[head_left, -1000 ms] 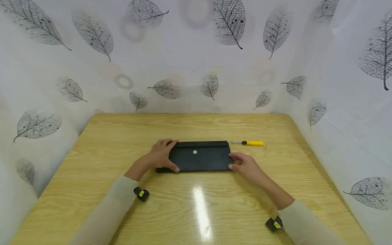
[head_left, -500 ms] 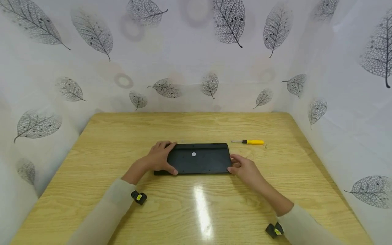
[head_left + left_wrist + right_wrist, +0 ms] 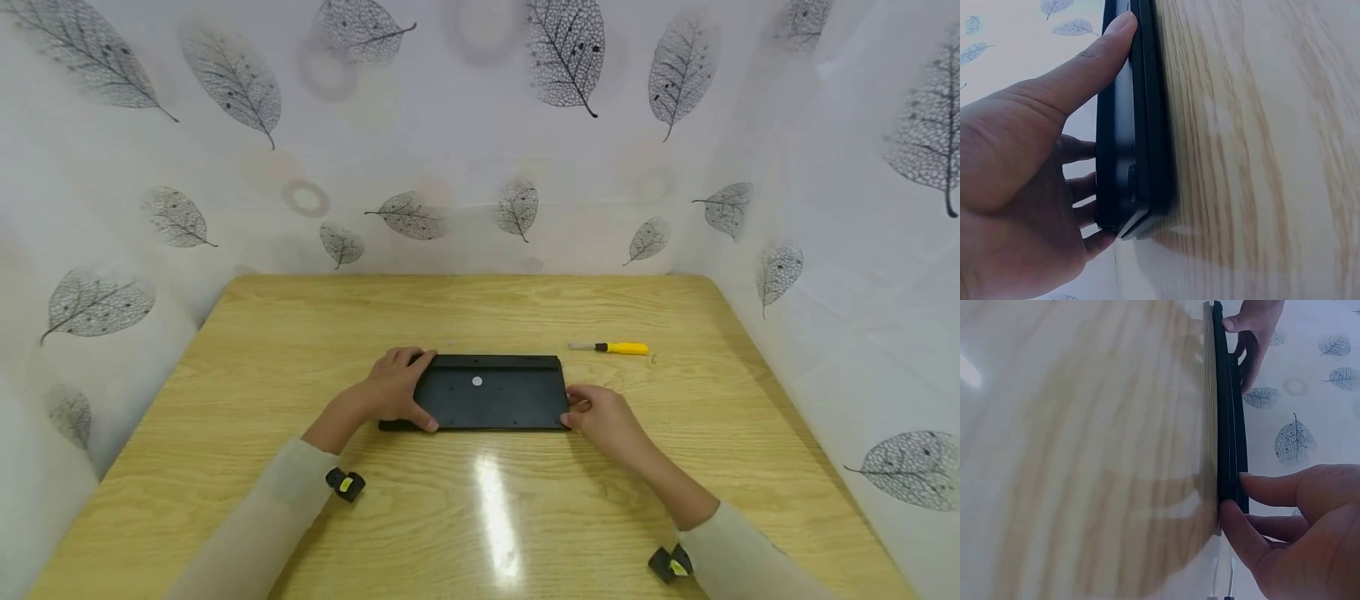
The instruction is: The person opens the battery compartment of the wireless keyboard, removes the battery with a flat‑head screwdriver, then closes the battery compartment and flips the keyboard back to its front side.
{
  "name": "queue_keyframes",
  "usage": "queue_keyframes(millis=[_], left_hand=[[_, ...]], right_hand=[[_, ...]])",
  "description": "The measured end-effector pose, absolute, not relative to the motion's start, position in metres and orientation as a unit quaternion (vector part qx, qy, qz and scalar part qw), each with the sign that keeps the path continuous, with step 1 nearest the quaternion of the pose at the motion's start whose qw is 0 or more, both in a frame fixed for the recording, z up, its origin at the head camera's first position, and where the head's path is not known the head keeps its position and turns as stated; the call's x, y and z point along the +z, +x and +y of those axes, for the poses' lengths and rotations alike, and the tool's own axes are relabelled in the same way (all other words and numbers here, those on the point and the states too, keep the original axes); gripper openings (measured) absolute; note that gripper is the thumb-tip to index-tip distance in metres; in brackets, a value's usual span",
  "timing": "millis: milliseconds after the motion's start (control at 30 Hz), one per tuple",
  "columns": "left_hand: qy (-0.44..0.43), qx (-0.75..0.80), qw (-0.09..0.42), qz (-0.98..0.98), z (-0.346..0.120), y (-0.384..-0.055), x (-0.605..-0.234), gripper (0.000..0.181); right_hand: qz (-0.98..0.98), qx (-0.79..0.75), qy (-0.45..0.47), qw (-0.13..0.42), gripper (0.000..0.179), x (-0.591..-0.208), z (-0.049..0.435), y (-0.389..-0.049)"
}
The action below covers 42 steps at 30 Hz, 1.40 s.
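A flat black keyboard (image 3: 498, 400) lies with what looks like its underside up in the middle of the wooden table. It bears a small white round sticker (image 3: 477, 381) and a raised ridge along its far side. My left hand (image 3: 392, 390) spans its left end, thumb on the near edge and fingers over the far edge. In the left wrist view, that thumb (image 3: 1094, 62) lies along the dark edge. At the opposite end my right hand (image 3: 606, 418) pinches the near right corner; the right wrist view has its thumb and fingers (image 3: 1244, 534) at the two faces.
A screwdriver (image 3: 622, 348) with a yellow handle lies to the right, behind my right hand. Beside it is a tiny thin bit (image 3: 654, 357), too small to make out. Leaf-patterned cloth (image 3: 450, 125) hangs around the wooden table (image 3: 480, 312) at the back and sides.
The keyboard has shifted slightly toward me, and both hands have stayed on it. My right fingers have settled lower, by the near corner. The screwdriver remains where it was.
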<state>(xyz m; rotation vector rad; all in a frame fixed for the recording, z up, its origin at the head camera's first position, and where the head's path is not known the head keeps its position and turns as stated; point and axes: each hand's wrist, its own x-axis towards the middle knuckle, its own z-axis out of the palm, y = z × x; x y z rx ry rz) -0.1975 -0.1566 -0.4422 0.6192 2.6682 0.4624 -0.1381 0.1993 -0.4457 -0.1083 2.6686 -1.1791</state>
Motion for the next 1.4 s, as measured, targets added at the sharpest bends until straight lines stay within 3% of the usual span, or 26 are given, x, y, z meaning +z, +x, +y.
queue_keyframes(millis=[300, 567, 767, 1400], left_hand=[[0.201, 0.155, 0.172, 0.952, -0.153, -0.202, -0.442, 0.112], [0.192, 0.180, 0.111, 0.958, -0.136, -0.219, -0.446, 0.066], [0.218, 0.200, 0.101, 0.950, -0.110, -0.230, -0.449, 0.045], [0.249, 0.333, 0.151, 0.897, -0.041, -0.254, -0.459, 0.031]], right_hand=[[0.895, -0.427, -0.048, 0.118, 0.048, -0.456, 0.212, -0.155], [0.833, -0.530, -0.019, 0.159, 0.052, -0.463, 0.219, -0.180], [0.807, -0.572, -0.007, 0.144, 0.051, -0.468, 0.214, -0.193], [0.795, -0.591, 0.016, 0.133, 0.041, -0.472, 0.205, -0.210]])
